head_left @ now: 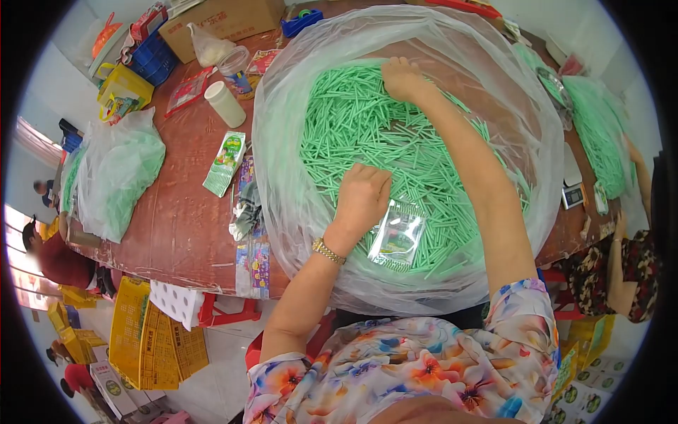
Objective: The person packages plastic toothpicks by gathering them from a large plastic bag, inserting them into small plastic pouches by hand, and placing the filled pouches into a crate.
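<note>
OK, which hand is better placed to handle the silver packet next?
Probably the left hand: it is close beside the silver packet, though whether they touch is unclear. The right hand is at the far side of the green sticks, well away from the packet.

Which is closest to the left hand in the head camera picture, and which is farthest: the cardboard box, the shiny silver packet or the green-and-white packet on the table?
Nearest first, from the left hand:
1. Shiny silver packet: just to its right, over the green sticks.
2. Green-and-white packet: to its left, on the table.
3. Cardboard box: far back, on the left.
</note>
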Demonstrator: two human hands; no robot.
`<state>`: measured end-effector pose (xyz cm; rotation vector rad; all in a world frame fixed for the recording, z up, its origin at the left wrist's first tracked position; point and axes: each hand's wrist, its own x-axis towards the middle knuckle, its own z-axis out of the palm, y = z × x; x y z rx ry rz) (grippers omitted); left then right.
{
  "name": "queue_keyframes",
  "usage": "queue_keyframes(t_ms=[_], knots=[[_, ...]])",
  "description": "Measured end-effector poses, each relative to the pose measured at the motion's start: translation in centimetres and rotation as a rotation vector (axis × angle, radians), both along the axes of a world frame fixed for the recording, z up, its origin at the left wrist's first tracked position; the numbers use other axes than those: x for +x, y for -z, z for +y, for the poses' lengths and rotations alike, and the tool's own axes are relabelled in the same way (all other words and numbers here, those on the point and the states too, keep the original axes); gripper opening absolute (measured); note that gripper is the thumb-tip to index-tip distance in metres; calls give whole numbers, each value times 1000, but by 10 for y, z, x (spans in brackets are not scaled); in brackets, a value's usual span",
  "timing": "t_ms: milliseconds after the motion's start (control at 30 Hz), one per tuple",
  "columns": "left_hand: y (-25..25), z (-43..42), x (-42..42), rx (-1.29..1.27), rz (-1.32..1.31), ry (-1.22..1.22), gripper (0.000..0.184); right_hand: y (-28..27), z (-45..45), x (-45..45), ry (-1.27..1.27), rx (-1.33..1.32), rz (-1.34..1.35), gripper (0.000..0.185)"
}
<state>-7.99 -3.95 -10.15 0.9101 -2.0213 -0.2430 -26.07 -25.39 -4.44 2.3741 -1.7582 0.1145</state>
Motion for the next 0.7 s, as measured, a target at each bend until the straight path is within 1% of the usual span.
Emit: queue_keyframes(t_ms=[67, 200, 267, 300, 367, 400, 433, 467, 533, 567, 600, 633, 667, 700], knots=[[-2, 1, -1, 1, 5, -2, 9, 4, 5, -1, -16, -80, 47, 25], [-4, 2, 2, 39, 16, 6, 13, -3, 21, -17, -34, -148, 128, 22], [-4, 2, 2, 26, 44, -7, 13, -3, 33, -29, -86, -380, 117, 17], [-4, 1, 2, 11, 68, -24, 13, -5, 42, -32, -77, -381, 120, 17], [-4, -1, 3, -11, 116, -50, 15, -4, 68, -39, -115, -402, -44, 12], [-6, -1, 4, -1, 141, -63, 17, -1, 84, -41, -102, -402, -46, 12], [-6, -1, 5, 40, 169, -37, 31, 2, 100, -42, -125, -370, -74, 10], [-9, -2, 3, 34, 162, -24, 31, 3, 115, -42, -148, -341, -103, 8], [-17, -1, -2, 125, 297, -101, 45, 4, 142, -40, -151, -326, -154, 8], [-17, 1, 1, 210, 226, -51, 61, 6, 156, -38, -172, -300, -201, 8], [-22, 2, -8, 197, 296, -15, 64, 14, 170, -34, -165, -301, -206, 8], [-30, 3, -20, 183, 364, 18, 67, 25, 183, -28, -209, -314, -291, 9], [-35, 3, -26, 281, 329, 86, 74, 33, 192, -23, -253, -330, -378, 10], [-35, 5, -33, 275, 317, 90, 74, 34, 197, -20, -248, -339, -387, 10]])
